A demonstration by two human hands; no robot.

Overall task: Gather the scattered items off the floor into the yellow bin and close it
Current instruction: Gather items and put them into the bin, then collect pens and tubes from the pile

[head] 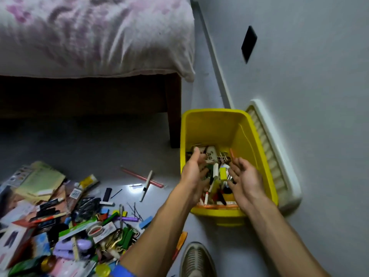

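The yellow bin point(209, 124) stands open on the floor by the wall, its bottom covered with small items point(212, 156). Both my hands hover over its near half, palms facing each other. My left hand point(194, 170) and my right hand point(246, 178) have relaxed, spread fingers, and small pieces, a white stick and a yellow block point(223, 173), hang loose between them above the bin's contents. A large scattered pile of stationery, packets and clips point(65, 220) lies on the floor to the left. The bin's white lid point(279, 156) leans against the wall behind it.
A bed with a floral sheet point(95, 37) and dark wooden frame point(173, 116) stands behind the pile. A red rod point(139, 176) and a white pen point(147, 184) lie between pile and bin. My shoe point(196, 260) is near the bin's front.
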